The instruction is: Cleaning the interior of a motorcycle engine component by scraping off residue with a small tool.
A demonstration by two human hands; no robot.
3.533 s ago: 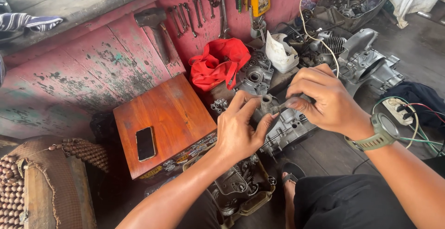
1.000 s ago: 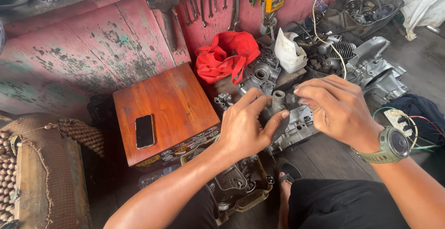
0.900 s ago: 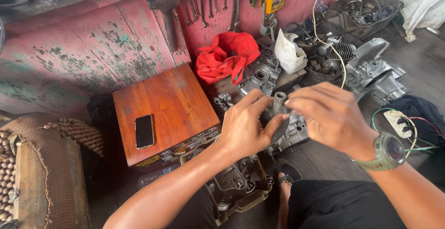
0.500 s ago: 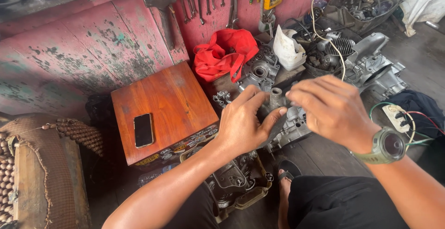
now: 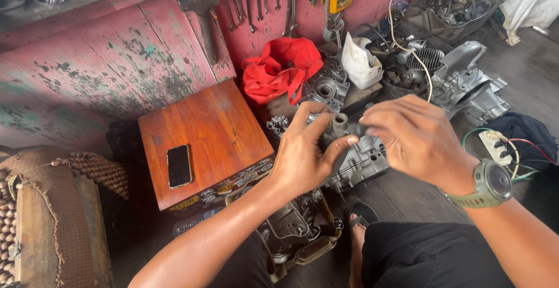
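Observation:
My left hand (image 5: 304,151) grips a small grey metal engine part (image 5: 338,124), thumb and fingers wrapped round it. My right hand (image 5: 414,139), with a green watch (image 5: 491,184) on the wrist, closes its fingertips on the same part from the right side. Both hands hover over a grey engine casing (image 5: 362,158) that lies on the floor. What the right fingertips pinch is hidden by the fingers.
A wooden box (image 5: 204,131) with a black phone (image 5: 179,165) on top stands to the left. A red cloth (image 5: 278,69), a white jug (image 5: 361,62), more engine parts (image 5: 460,84) and hanging wrenches (image 5: 256,0) line the pink wall. A power strip with wires (image 5: 495,145) lies right.
The hands stay on the small part over the casing; my right hand has turned and shifted slightly on it. The view has drifted a little.

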